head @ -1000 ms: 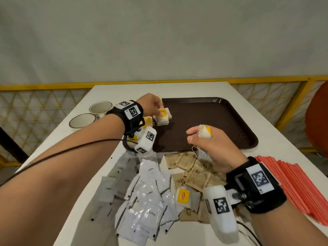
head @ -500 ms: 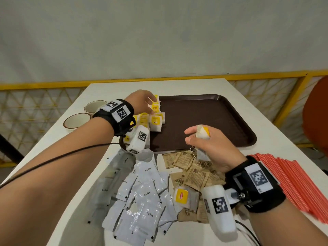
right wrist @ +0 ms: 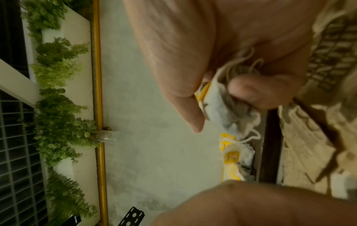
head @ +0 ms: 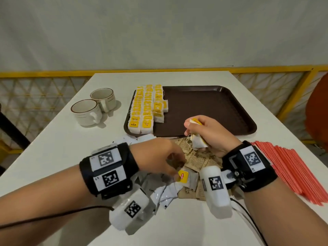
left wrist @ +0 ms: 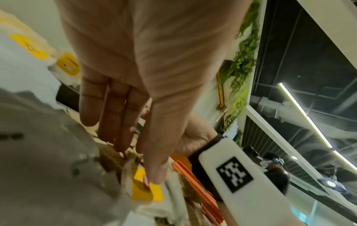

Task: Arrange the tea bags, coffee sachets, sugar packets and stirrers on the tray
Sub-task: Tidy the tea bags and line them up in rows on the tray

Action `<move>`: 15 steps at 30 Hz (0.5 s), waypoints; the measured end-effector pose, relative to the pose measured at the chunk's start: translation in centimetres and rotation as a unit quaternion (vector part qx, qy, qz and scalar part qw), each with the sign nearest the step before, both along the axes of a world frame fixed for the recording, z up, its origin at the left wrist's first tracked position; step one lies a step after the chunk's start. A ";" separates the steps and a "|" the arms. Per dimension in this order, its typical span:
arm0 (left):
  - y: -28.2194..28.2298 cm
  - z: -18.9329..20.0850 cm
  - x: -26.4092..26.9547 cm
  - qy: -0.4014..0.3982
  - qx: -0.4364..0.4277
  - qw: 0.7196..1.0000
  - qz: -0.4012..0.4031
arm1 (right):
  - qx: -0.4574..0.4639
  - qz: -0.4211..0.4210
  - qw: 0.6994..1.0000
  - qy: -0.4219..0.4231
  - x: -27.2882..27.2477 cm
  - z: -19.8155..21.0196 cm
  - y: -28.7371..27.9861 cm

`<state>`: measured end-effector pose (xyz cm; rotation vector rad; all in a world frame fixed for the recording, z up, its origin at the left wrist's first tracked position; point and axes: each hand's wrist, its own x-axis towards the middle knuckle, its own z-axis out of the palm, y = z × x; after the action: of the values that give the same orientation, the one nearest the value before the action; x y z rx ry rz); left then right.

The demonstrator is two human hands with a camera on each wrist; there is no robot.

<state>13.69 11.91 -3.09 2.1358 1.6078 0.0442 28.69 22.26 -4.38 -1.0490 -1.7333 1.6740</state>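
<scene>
A brown tray (head: 204,110) lies mid-table, with yellow-tagged tea bags (head: 145,107) in rows along its left side. In front of it is a pile of white coffee sachets (head: 165,194) and brown sugar packets (head: 195,158). My left hand (head: 177,175) reaches down into the pile. Its thumb and a fingertip pinch the yellow tag of a loose tea bag (head: 183,176), as the left wrist view shows for that hand (left wrist: 149,182) and tag (left wrist: 142,194). My right hand (head: 190,129) hovers at the tray's near edge and grips a small bunch of tea bags (head: 197,144), strings dangling (right wrist: 218,100).
Two cream cups (head: 87,112) stand left of the tray. A flat stack of red stirrers (head: 291,167) lies along the right side of the table. A yellow railing with mesh runs behind the table, and an orange chair is at far right.
My left hand has left the tea-bag rows on the tray and come back to the pile, onto a loose tea bag. The right hand keeps its bunch, almost unmoved.
</scene>
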 end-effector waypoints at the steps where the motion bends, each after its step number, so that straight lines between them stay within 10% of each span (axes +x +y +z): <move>1: 0.1 0.0 0.5 -0.002 -0.003 1.000 -0.009 | -0.001 0.000 1.000 0.001 0.0 0.0 0.0; 10: 0.9 -0.5 2.1 0.004 0.017 1.000 -0.005 | -0.004 -0.001 1.000 0.001 0.1 0.2 -0.2; 15: 0.7 0.9 -0.6 -0.181 0.038 0.977 0.104 | -0.072 -0.024 0.996 0.050 0.1 0.4 0.1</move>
<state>13.14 12.62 -2.23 1.8690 1.6179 0.5368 28.84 22.33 -4.02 -1.0432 -1.5329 1.8109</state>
